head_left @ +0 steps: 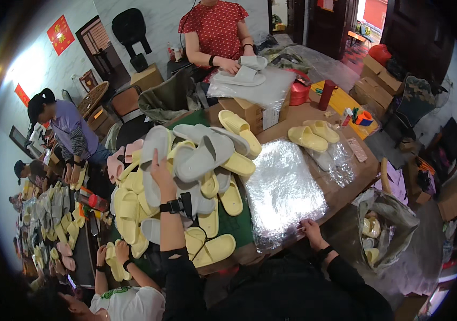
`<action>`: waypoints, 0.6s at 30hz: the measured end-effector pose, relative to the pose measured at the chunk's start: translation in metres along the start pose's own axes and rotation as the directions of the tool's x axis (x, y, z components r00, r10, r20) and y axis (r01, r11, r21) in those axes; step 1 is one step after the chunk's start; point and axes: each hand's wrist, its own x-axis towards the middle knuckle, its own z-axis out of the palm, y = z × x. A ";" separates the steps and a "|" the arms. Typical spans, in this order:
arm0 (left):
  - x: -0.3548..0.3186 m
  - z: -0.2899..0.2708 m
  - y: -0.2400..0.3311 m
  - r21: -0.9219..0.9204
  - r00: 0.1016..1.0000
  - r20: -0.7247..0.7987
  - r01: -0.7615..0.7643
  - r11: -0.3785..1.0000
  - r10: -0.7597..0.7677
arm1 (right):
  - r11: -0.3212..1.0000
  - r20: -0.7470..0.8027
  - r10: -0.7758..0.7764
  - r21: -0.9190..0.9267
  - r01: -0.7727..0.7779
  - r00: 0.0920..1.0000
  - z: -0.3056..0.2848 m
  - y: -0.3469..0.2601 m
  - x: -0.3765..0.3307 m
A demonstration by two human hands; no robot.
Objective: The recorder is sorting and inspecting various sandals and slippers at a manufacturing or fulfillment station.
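A heap of yellow slippers and grey slippers covers the left part of the table. My left hand reaches over this heap, its index finger stretched out onto a grey slipper; its other fingers are mostly hidden. In front of me lies a shiny stack of clear plastic bags. At the near right corner of the stack, my right hand has its fingers closed on a bag's edge. A pair of yellow slippers rests beyond the stack, beside bagged grey ones.
Across the table a person in red handles grey slippers on plastic over a cardboard box. A red bottle and tape roll stand far right. An open sack sits at right. Another person's hands hold yellow slippers nearby.
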 end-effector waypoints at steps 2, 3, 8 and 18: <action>-0.006 -0.015 0.017 0.021 0.997 -0.052 -0.063 0.998 0.064 | 1.000 0.043 0.016 -0.020 -0.015 0.999 0.007 -0.006 0.004; -0.009 -0.019 0.025 0.029 0.996 -0.062 -0.067 0.997 0.069 | 0.999 0.070 0.026 -0.037 -0.023 0.997 0.011 -0.009 0.006; -0.043 -0.011 0.071 0.018 0.971 -0.086 -0.221 0.975 0.221 | 0.992 0.212 0.004 -0.125 0.023 0.977 0.024 -0.028 0.015; -0.186 0.064 0.133 -0.370 0.957 0.278 0.026 0.929 0.084 | 0.842 0.609 -0.248 -0.248 0.478 0.753 0.071 -0.095 0.023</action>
